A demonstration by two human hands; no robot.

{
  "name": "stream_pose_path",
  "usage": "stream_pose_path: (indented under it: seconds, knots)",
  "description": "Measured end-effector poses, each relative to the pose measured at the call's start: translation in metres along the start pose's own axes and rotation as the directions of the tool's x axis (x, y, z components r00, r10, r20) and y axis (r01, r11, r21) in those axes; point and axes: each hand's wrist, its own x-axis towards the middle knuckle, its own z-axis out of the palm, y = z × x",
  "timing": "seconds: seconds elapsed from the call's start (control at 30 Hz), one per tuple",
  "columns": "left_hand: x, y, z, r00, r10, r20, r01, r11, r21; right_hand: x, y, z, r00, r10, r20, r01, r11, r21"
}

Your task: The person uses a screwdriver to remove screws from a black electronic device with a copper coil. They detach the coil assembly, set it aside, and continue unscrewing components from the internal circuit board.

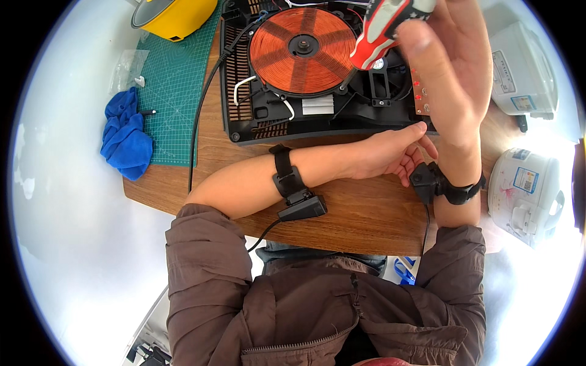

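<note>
My right hand [448,67] is raised over the right side of an opened induction cooker and closed round a screwdriver [381,33] with a red, white and dark star-patterned handle. Its metal shaft slants down to the lower right rim of the round copper coil [303,50], at a small screw post. My left hand [390,152] lies by the front right edge of the black cooker housing [244,128], thumb stretched along that edge and fingers loosely bent, with nothing visible in them. A fan [397,82] sits in the housing, partly behind the screwdriver and right hand.
A green cutting mat [174,116] covers the table's left, with a blue cloth [127,137], a clear plastic bag [128,70] and a yellow pot [177,18]. A black cable [198,122] runs beside the housing. Two white appliances [526,189] stand at the right.
</note>
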Motion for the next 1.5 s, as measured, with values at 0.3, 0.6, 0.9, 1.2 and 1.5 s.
stream_pose_path:
  seconds: [0.3,0.6,0.9,1.2,1.5]
  knots:
    - [0.0,0.0,0.0,1.0,-0.011,-0.011,0.011,1.0,0.004,0.005,-0.009,0.013,0.986,0.043,-0.159,-0.047,0.999,-0.021]
    - [0.004,-0.002,-0.002,1.0,-0.003,0.016,0.003,1.0,0.0,0.004,-0.026,0.021,0.964,0.189,-0.185,-0.177,0.981,0.075]
    - [0.002,-0.002,-0.002,1.0,0.007,0.009,-0.007,1.0,-0.003,-0.001,-0.015,0.015,0.978,0.165,-0.127,-0.156,0.985,0.073]
    - [0.001,-0.002,-0.003,1.0,0.006,0.014,-0.006,1.0,0.009,0.003,-0.024,0.016,0.988,0.106,-0.116,-0.106,0.994,0.01]
    - [0.002,-0.003,-0.003,0.999,0.018,0.034,-0.018,1.0,-0.001,-0.006,-0.03,0.001,0.998,0.068,-0.007,-0.063,0.879,-0.472]
